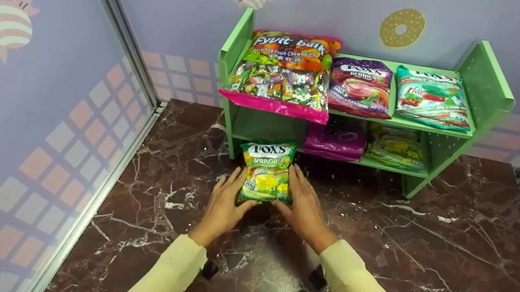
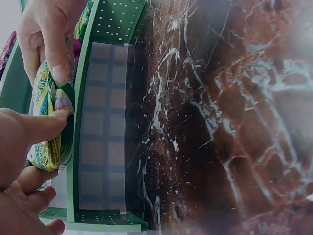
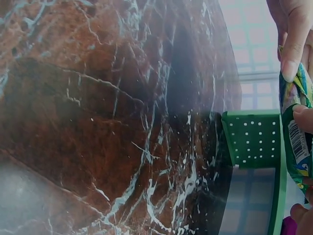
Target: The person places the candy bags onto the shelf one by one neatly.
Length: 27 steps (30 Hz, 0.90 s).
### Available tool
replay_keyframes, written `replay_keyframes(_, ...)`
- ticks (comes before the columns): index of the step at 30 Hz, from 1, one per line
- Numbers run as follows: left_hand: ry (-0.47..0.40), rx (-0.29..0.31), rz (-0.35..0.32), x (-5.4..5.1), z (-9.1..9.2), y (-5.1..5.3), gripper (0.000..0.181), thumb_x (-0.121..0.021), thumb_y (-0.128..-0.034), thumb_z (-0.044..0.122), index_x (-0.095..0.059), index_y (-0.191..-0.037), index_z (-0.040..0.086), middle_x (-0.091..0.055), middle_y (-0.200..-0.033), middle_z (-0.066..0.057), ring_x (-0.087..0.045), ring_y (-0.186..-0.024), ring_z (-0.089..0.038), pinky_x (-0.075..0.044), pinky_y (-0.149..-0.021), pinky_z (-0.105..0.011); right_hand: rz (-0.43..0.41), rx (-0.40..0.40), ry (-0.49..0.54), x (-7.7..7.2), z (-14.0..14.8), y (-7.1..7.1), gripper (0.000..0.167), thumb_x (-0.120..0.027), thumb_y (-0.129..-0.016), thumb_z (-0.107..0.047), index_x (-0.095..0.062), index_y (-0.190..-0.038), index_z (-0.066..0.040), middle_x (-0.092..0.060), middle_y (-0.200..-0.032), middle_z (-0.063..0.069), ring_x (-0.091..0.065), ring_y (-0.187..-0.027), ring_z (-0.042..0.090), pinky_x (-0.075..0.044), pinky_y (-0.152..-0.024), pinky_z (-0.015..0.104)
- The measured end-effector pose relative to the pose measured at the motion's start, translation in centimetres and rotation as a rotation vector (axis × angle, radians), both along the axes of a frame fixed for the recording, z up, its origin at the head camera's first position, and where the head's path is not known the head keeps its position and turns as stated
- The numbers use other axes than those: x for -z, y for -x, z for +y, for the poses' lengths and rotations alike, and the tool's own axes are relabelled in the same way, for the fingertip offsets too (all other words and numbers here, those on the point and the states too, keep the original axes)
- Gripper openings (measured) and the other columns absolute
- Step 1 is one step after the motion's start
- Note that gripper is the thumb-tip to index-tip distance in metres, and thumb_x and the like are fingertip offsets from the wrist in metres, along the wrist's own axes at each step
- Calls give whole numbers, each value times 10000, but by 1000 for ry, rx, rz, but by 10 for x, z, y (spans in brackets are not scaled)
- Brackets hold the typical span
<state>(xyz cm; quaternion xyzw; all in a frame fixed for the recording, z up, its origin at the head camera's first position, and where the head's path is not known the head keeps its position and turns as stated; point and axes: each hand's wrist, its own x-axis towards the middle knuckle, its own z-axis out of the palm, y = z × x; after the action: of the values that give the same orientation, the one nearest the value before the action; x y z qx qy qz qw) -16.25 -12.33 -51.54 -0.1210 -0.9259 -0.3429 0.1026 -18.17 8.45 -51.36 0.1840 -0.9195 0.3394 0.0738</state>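
Note:
A green and yellow candy bag (image 1: pixel 266 174) marked FOX'S is held between both hands in front of the shelf's lower left part. My left hand (image 1: pixel 224 206) grips its left side, thumb at the bottom edge. On the opposite side my right hand (image 1: pixel 304 209) grips it the same way. In the left wrist view the candy bag (image 2: pixel 51 132) appears edge-on, with both thumbs pressing its near face. The right wrist view shows a barcode on the candy bag (image 3: pixel 297 142). Fingers behind the bag are partly hidden.
A green two-tier shelf (image 1: pixel 417 172) stands against the wall. Its top holds a large fruit candy bag (image 1: pixel 285 71), a purple bag (image 1: pixel 360 86) and a teal bag (image 1: pixel 432 98). Below lie a magenta bag (image 1: pixel 336 141) and a yellow-green bag (image 1: pixel 396 146). Dark marbled surface (image 1: pixel 150 252) lies in front.

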Motion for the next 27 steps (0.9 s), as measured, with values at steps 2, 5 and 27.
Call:
replay_keyframes(2,10,4,7,-2,0,4,777,-741,-849,244,-351,-1492,51,-421,-1499,-166,-359,-1429,-272,-217,-1182,-525,-10,14,3,-1,0,3,891,-750,-849,-266,-229,-1528,-18,-263,-1578,193,-344,-1414,381,-302,-1145,520)
replay_keyframes(5,22,9,1,-5,1,10,774,-735,-856,248,-344,-1498,63,-419,-1501,-163,-353,-1433,-267,-216,-1186,-516,-24,26,13,-3,-1,6,885,-739,-859,-264,-217,-1534,-29,-268,-1577,189,-342,-1414,387,-313,-1139,522)
replay_keyframes(27,0,50,-105,-19,0,50,779,-658,-906,374,-261,-1535,141,-542,-1368,-176,-507,-1259,-325,-434,-1032,-496,-134,47,68,-9,-4,38,872,-664,-909,-327,-124,-1566,-129,-435,-1497,151,-559,-1244,316,-477,-1001,462)
